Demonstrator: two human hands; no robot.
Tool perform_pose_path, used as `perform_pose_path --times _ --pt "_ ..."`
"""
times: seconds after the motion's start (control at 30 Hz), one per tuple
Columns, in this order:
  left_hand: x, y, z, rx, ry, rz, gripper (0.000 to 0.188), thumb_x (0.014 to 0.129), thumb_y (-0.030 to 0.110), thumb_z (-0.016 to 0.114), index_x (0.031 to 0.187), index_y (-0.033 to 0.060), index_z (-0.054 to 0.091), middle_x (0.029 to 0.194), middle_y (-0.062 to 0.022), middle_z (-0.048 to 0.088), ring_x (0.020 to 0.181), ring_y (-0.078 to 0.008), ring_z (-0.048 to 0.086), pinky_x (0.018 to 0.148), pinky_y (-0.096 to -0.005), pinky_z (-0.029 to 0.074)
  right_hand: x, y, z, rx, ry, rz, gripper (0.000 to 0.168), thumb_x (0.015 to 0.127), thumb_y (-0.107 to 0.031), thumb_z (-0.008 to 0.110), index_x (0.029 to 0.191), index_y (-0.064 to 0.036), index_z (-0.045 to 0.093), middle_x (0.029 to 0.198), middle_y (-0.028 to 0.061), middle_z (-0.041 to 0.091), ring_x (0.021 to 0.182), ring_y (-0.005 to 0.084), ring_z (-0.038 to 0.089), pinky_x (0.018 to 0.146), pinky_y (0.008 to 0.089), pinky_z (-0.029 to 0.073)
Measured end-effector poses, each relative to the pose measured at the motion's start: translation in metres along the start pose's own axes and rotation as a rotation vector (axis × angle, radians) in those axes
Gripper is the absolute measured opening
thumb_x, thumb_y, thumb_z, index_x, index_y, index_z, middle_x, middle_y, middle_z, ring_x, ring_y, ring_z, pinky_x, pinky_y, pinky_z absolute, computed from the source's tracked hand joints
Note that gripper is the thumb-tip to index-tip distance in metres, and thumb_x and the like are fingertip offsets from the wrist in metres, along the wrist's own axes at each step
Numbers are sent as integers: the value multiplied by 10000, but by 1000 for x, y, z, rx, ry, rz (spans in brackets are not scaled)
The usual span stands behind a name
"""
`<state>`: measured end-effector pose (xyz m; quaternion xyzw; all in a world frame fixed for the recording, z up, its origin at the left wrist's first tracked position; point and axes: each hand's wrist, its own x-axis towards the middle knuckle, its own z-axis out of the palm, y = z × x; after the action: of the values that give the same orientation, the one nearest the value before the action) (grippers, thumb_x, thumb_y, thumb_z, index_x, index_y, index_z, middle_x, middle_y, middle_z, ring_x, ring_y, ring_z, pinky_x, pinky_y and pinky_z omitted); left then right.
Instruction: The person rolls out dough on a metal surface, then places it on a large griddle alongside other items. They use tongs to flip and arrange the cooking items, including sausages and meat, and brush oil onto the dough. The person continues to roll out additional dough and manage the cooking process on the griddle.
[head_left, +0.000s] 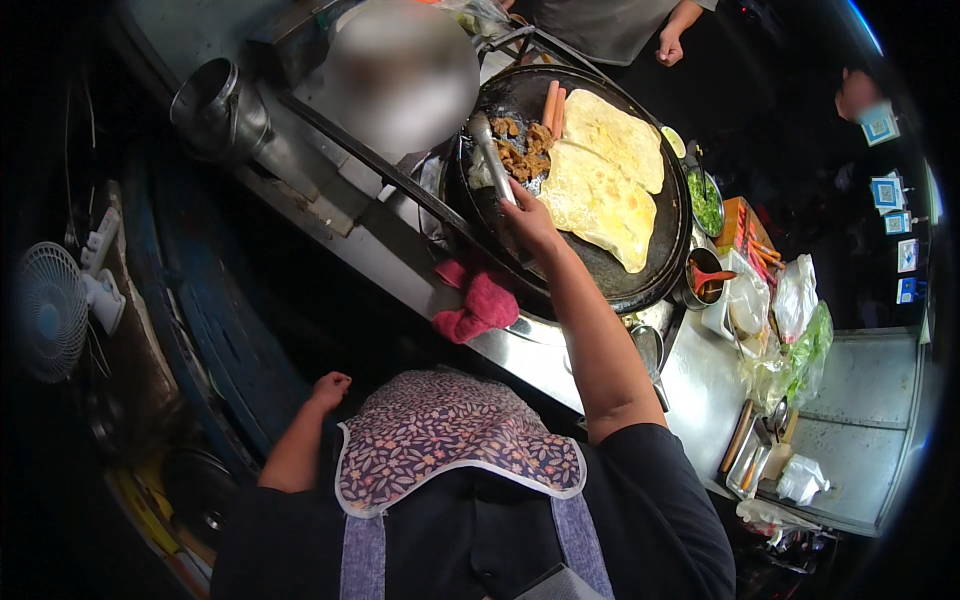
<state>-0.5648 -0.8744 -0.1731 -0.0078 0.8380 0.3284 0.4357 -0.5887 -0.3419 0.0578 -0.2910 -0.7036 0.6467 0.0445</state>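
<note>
My right hand (528, 219) grips a pair of metal tongs (493, 157) over a round black griddle (592, 289). The tongs' far end is beside browned meat pieces (529, 154) and a small pale heap of food (479, 171). Two sausages (553, 109) lie just beyond the meat. To their right, two thin yellow flatbreads (600, 199), seemingly coated with egg, cover much of the griddle and touch along one edge. My left hand (331, 391) hangs by my floral apron (450, 435), its fingers curled, with nothing visible in it.
A crumpled red cloth (480, 306) lies on the steel counter by the griddle. On the right are a bowl of chopped greens (703, 202), a sauce pot (703, 277) and plastic bags (796, 300). A metal bar (375, 169) crosses the left side. Another person's hand (670, 46) is opposite.
</note>
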Motion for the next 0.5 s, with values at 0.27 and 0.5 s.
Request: perform_pose_path --times 0.27,0.5 --pt "3 -52 -3 -10 33 -91 258 892 298 710 978 55 687 781 -52 696 696 -144 648 664 -321 520 -57 -20 -54 94 49 118 601 968 -197 604 1521 -194 368 710 10 577 588 100 555 502 268 458" --pt "-3 -47 -8 102 -37 -106 288 892 330 708 994 62 686 799 -48 696 685 -149 641 663 -320 517 -64 -25 -33 -1287 236 -175 614 922 -228 557 1504 -217 358 867 211 690 792 373 691 707 484 540"
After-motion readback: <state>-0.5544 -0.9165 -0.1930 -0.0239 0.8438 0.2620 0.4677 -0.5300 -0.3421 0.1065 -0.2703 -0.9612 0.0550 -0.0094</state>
